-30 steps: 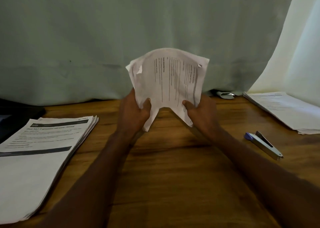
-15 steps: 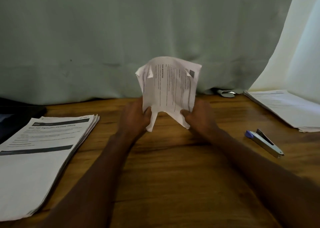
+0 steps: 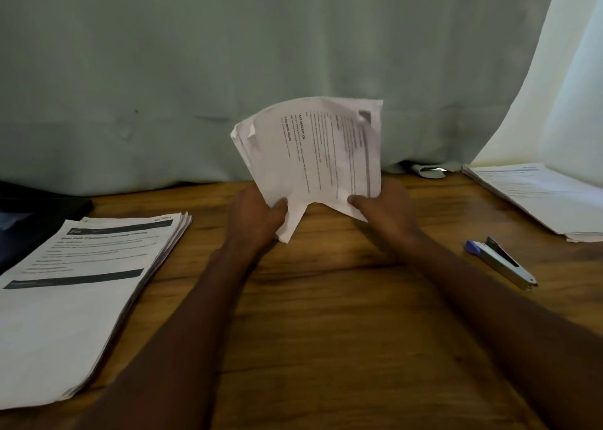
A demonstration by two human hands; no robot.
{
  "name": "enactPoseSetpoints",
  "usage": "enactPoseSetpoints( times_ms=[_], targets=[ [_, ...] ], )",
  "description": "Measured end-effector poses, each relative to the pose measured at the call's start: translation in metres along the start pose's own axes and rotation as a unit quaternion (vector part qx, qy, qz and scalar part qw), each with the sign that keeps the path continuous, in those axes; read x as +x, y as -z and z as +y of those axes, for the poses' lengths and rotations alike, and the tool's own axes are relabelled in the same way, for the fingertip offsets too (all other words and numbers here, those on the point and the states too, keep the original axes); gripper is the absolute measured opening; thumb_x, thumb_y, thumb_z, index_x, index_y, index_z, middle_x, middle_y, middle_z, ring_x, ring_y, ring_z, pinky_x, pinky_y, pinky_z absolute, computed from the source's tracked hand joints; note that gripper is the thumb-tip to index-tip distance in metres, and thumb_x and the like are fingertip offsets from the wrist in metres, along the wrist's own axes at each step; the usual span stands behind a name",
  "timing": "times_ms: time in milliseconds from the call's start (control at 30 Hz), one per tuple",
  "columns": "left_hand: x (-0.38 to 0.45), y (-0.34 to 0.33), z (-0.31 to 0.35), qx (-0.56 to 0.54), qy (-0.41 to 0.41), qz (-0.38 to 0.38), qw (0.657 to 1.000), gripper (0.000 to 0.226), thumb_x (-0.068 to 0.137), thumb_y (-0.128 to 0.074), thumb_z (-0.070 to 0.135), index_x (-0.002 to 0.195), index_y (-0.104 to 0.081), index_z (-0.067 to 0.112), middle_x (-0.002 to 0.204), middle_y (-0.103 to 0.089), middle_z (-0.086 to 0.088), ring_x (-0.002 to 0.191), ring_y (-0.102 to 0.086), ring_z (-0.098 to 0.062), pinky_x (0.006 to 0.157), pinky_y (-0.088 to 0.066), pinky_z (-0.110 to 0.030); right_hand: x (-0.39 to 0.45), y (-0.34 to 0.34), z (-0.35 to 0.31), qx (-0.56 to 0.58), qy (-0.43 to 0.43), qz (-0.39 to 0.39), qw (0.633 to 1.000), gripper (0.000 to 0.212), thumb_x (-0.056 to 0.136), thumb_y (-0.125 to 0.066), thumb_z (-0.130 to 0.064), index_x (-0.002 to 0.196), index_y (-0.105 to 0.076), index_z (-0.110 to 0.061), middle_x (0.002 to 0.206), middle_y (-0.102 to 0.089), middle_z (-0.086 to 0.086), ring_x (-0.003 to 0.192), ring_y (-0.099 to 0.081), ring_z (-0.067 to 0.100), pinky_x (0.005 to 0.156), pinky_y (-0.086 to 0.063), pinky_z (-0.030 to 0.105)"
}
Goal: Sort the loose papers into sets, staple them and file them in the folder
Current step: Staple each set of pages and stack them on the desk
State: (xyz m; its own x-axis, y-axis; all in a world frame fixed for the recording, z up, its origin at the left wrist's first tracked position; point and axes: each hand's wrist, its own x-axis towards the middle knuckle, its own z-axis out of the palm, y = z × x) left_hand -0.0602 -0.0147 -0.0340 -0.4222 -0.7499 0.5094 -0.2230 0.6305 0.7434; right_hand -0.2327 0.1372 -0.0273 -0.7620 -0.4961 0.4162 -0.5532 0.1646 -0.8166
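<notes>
Two bare forearms are being extended from the bottom edge of the view across the wooden table point(image 3: 326, 331), converging toward its middle; both are being cut off by the frame before the elbow. At the near left, a thick stack of printed papers point(image 3: 81, 292) is being kept flat on the table, its near corner being cropped by the left edge, and its small text is too blurred to be read. At the right, a stapler point(image 3: 501, 263) with a blue end is being left lying on the wood, well apart from both hands.

Further out, a set of sheets point(image 3: 313, 155) is being held upright above the table with its printed lines running vertically. Its lower left corner is being pinched by the left hand point(image 3: 257, 217), thumb on the front and fingers curled behind and hidden. Its lower right corner is being gripped by the right hand point(image 3: 385, 211) in the same manner, thumb showing in front, the other fingers being concealed by the paper. The sheets are being bowed between the two grips, their upper left corners being fanned apart.

At the far right, a second pile of papers point(image 3: 535, 198) is being cropped by the edge. Behind everything, a pale green cloth point(image 3: 228, 71) is being hung as a backdrop, and a small pale object point(image 3: 427, 171) at its hem cannot be identified. A dark object point(image 3: 32, 214) at the far left is hard to make out.
</notes>
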Motion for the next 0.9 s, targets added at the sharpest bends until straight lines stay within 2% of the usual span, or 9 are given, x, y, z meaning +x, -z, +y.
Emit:
enactPoseSetpoints(
  times_ms=[167, 267, 400, 500, 600, 667, 733, 833, 900],
  targets=[
    [0.007, 0.007, -0.007, -0.240, 0.135, -0.095, 0.957, 0.045, 0.081, -0.087, 0.015, 0.111, -0.061, 0.038, 0.119, -0.073, 0.005, 0.111, -0.069, -0.021, 0.092, -0.060, -0.046, 0.014, 0.017, -0.001, 0.305, -0.117, 0.037, 0.944, 0.023, 0.090, -0.078, -0.018, 0.107, -0.066, -0.023, 0.104, -0.073, -0.003, 0.088, -0.075, 0.014, 0.060, -0.060, 0.025],
    [0.014, 0.014, -0.007, -0.299, 0.190, -0.169, 0.920, 0.058, 0.073, -0.091, 0.012, 0.121, -0.065, 0.032, 0.114, -0.077, 0.006, 0.108, -0.073, -0.024, 0.093, -0.060, -0.047, 0.027, 0.030, 0.008, 0.360, -0.160, 0.037, 0.919, 0.028, 0.086, -0.081, -0.015, 0.109, -0.065, -0.020, 0.103, -0.077, 0.002, 0.087, -0.077, 0.019, 0.057, -0.060, 0.028],
    [0.024, 0.033, -0.012, -0.386, 0.182, -0.334, 0.841, 0.064, 0.084, -0.083, 0.036, 0.142, -0.057, 0.024, 0.136, -0.069, -0.004, 0.125, -0.066, -0.026, 0.094, -0.059, -0.046, 0.039, 0.045, 0.024, 0.403, -0.232, -0.021, 0.885, 0.037, 0.089, -0.077, -0.011, 0.122, -0.061, -0.009, 0.101, -0.079, 0.009, 0.097, -0.073, 0.024, 0.047, -0.051, 0.022],
    [0.033, 0.049, -0.012, -0.555, 0.175, -0.279, 0.764, 0.062, 0.097, -0.061, 0.053, 0.142, -0.060, 0.010, 0.146, -0.059, -0.012, 0.135, -0.058, -0.031, 0.100, -0.056, -0.048, 0.044, 0.053, 0.031, 0.409, -0.245, -0.078, 0.876, 0.040, 0.091, -0.072, -0.005, 0.129, -0.058, -0.004, 0.106, -0.078, 0.012, 0.083, -0.075, 0.019, 0.042, -0.047, 0.018],
    [0.043, 0.064, -0.022, -0.615, 0.190, -0.195, 0.740, 0.078, 0.097, -0.051, 0.066, 0.143, -0.053, 0.004, 0.147, -0.057, -0.019, 0.134, -0.057, -0.037, 0.105, -0.053, -0.050, 0.043, 0.054, 0.032, 0.390, -0.225, -0.138, 0.882, 0.043, 0.090, -0.070, -0.001, 0.132, -0.060, -0.006, 0.119, -0.075, 0.013, 0.091, -0.077, 0.022, 0.055, -0.059, 0.025],
    [0.045, 0.071, -0.028, -0.593, 0.207, -0.223, 0.746, 0.085, 0.095, -0.049, 0.072, 0.146, -0.048, 0.004, 0.144, -0.059, -0.024, 0.131, -0.060, -0.037, 0.106, -0.052, -0.051, 0.041, 0.047, 0.030, 0.359, -0.199, -0.177, 0.895, 0.044, 0.090, -0.071, -0.002, 0.132, -0.062, -0.007, 0.125, -0.072, 0.013, 0.109, -0.073, 0.029, 0.087, -0.062, 0.043],
    [0.042, 0.069, -0.029, -0.490, 0.232, -0.265, 0.797, 0.084, 0.092, -0.050, 0.073, 0.142, -0.056, 0.006, 0.137, -0.064, -0.020, 0.120, -0.067, -0.034, 0.095, -0.058, -0.046, 0.037, 0.038, 0.026, 0.313, -0.175, -0.197, 0.912, 0.043, 0.089, -0.073, -0.003, 0.131, -0.064, -0.007, 0.123, -0.073, 0.012, 0.118, -0.068, 0.036, 0.110, -0.043, 0.056],
    [0.032, 0.054, -0.021, -0.364, 0.246, -0.321, 0.839, 0.062, 0.091, -0.069, 0.057, 0.131, -0.070, 0.010, 0.130, -0.070, -0.015, 0.114, -0.070, -0.033, 0.082, -0.063, -0.045, 0.030, 0.026, 0.018, 0.289, -0.159, -0.219, 0.918, 0.040, 0.088, -0.075, -0.007, 0.127, -0.067, -0.010, 0.121, -0.074, 0.008, 0.113, -0.071, 0.030, 0.099, -0.054, 0.048],
    [0.028, 0.048, -0.015, -0.317, 0.227, -0.332, 0.859, 0.051, 0.091, -0.076, 0.044, 0.130, -0.070, 0.010, 0.129, -0.071, -0.016, 0.116, -0.070, -0.035, 0.095, -0.058, -0.049, 0.026, 0.020, 0.015, 0.284, -0.146, -0.240, 0.917, 0.040, 0.086, -0.077, -0.008, 0.126, -0.069, -0.012, 0.121, -0.075, 0.006, 0.110, -0.072, 0.027, 0.091, -0.060, 0.040]
  ],
)
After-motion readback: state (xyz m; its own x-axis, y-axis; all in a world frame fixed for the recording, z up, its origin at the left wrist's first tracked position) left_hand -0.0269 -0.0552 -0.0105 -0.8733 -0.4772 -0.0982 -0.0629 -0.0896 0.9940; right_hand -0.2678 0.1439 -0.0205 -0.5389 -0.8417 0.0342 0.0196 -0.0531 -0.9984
